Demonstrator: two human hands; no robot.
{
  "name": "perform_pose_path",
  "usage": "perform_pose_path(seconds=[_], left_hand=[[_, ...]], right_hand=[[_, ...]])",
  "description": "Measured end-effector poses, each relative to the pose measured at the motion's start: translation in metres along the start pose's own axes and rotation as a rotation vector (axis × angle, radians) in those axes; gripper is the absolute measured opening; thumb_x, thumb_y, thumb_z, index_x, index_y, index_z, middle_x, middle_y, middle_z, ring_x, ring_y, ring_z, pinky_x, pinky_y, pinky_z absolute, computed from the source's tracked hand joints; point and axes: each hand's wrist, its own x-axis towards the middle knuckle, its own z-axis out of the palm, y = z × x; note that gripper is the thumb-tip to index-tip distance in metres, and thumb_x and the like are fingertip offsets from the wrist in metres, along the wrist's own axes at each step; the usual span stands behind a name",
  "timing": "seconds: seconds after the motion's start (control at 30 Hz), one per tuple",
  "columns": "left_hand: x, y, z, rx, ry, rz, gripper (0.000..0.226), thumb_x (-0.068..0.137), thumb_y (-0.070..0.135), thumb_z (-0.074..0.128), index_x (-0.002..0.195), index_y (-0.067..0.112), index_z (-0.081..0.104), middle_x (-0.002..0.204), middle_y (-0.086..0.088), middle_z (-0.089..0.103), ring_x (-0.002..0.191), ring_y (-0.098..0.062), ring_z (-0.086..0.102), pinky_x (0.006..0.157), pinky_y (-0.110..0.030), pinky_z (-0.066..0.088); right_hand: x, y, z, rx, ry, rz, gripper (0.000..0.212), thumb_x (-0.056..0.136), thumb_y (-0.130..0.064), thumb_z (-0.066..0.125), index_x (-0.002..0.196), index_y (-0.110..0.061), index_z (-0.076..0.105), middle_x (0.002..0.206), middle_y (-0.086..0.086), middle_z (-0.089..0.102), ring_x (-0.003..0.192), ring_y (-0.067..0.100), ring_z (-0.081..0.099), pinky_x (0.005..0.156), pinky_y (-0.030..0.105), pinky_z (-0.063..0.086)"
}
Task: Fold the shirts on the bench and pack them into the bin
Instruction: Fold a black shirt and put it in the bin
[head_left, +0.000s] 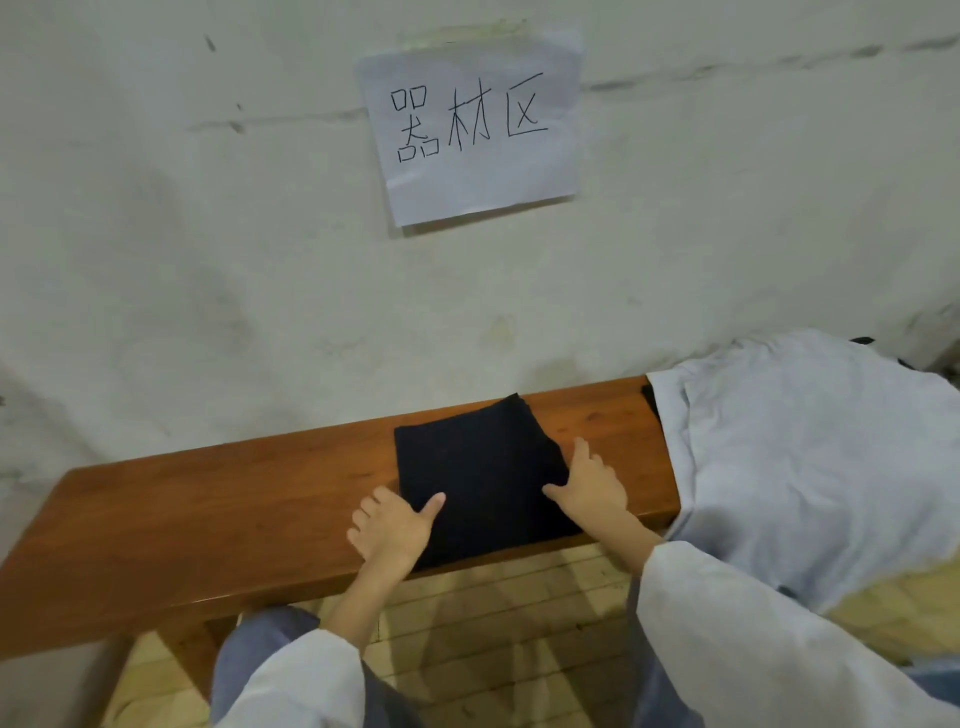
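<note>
1. The left grip (392, 525) is clenched on the near left edge of the folded black fabric shirt (483, 467). Its thumb lies flat on top of the cloth and its fingers curl down at the edge. Whether the fingertips reach under the fabric cannot be told.
2. The right grip (589, 486) is released and spread. Its thumb stretches left across the top of the black shirt, and its fairly straight fingers lie along the shirt's right edge, pointing towards the far side.
3. The black shirt sits between the two grips as a compact rectangle. It lies flat on the reddish-brown wooden tabletop (208, 519), right of its middle, with its near edge at the tabletop's near rim.
4. Both forearms come in from the near side in white sleeves (727, 623).
5. Just right of the right grip, a loose pale blue-white shirt (810, 457) is draped over the right end of the tabletop and hangs off its near side, apart from the black shirt.
6. The tabletop stands against a scuffed off-white wall (208, 260). A white paper sheet with handwritten black characters (472, 124) is taped there, above the black shirt.
7. Below, on the near side, is a light wooden slatted floor (493, 623).
</note>
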Motion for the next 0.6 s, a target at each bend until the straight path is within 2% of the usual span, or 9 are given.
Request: perform_pose_path(seconds=[0.07,0.17,0.23,0.3,0.33,0.4,0.47,0.53,0.6], left_hand=[[0.002,-0.001,-0.002,0.004,-0.093,-0.045,0.087,0.076,0.076,0.051,0.13,0.008,0.041,0.134,-0.012,0.047,0.124,-0.031,0.044,0.1,-0.041,0.036],[0.006,0.0,0.0,-0.031,-0.206,-0.002,0.069,0.075,0.067,0.061,0.12,0.015,0.054,0.128,-0.007,0.053,0.119,-0.03,0.05,0.098,-0.039,0.043],[0.008,0.003,-0.001,-0.259,-0.24,0.04,0.049,0.077,0.048,0.071,0.11,0.014,0.06,0.117,-0.006,0.061,0.108,-0.028,0.057,0.091,-0.04,0.049],[0.008,0.008,-0.004,-0.568,-0.279,-0.025,0.036,0.081,0.026,0.073,0.109,0.008,0.058,0.113,-0.01,0.063,0.104,-0.03,0.06,0.089,-0.043,0.052],[0.006,0.011,-0.007,-0.716,-0.313,-0.092,0.039,0.081,0.017,0.073,0.112,0.005,0.053,0.115,-0.013,0.061,0.105,-0.032,0.059,0.09,-0.046,0.051],[0.005,0.013,-0.011,-0.942,-0.364,-0.197,0.062,0.08,0.009,0.073,0.129,0.002,0.036,0.123,-0.017,0.055,0.11,-0.035,0.057,0.093,-0.05,0.05],[0.002,0.016,-0.014,-1.048,-0.389,-0.207,0.074,0.081,0.005,0.071,0.137,0.011,0.022,0.128,-0.017,0.049,0.113,-0.036,0.054,0.091,-0.052,0.05],[-0.003,0.023,-0.019,-1.151,-0.467,-0.191,0.073,0.086,0.001,0.065,0.139,0.022,0.02,0.129,-0.013,0.045,0.11,-0.036,0.054,0.074,-0.054,0.056],[-0.013,0.039,-0.03,-1.167,-0.566,-0.137,0.071,0.089,-0.004,0.057,0.143,0.027,0.022,0.132,-0.013,0.042,0.108,-0.036,0.054,0.06,-0.048,0.058]], right_hand=[[0.003,-0.001,-0.003,0.03,-0.055,0.061,0.066,0.083,-0.047,0.066,0.129,-0.011,0.034,0.116,0.008,0.056,0.104,0.026,0.058,0.081,0.035,0.052],[0.005,-0.003,-0.005,0.135,-0.185,0.132,0.05,0.083,-0.042,0.068,0.112,-0.007,0.046,0.104,0.007,0.055,0.09,0.023,0.056,0.065,0.027,0.044],[0.007,-0.003,-0.004,0.261,-0.204,0.157,0.046,0.083,-0.034,0.07,0.112,-0.004,0.052,0.104,0.008,0.057,0.088,0.022,0.053,0.067,0.028,0.043],[0.01,-0.002,-0.001,0.379,-0.199,0.152,0.044,0.084,-0.029,0.069,0.115,-0.003,0.052,0.111,0.011,0.059,0.091,0.023,0.054,0.071,0.029,0.044],[0.01,-0.003,-0.002,0.432,-0.193,0.14,0.041,0.086,-0.027,0.067,0.116,-0.004,0.051,0.113,0.01,0.058,0.094,0.022,0.054,0.073,0.029,0.045],[0.006,-0.004,-0.006,0.506,-0.174,0.108,0.037,0.089,-0.025,0.064,0.116,-0.007,0.047,0.114,0.008,0.055,0.097,0.02,0.053,0.077,0.03,0.046],[-0.002,-0.001,-0.017,0.535,-0.121,0.05,0.039,0.091,-0.023,0.062,0.119,-0.007,0.041,0.111,0.005,0.051,0.099,0.019,0.051,0.078,0.029,0.045],[-0.009,0.006,-0.032,0.548,-0.047,-0.019,0.041,0.091,-0.022,0.062,0.122,-0.009,0.037,0.111,0.002,0.048,0.102,0.017,0.049,0.081,0.027,0.042],[-0.018,0.019,-0.05,0.53,0.029,-0.096,0.043,0.091,-0.019,0.062,0.125,-0.011,0.038,0.117,0.0,0.047,0.109,0.017,0.048,0.087,0.025,0.039]])
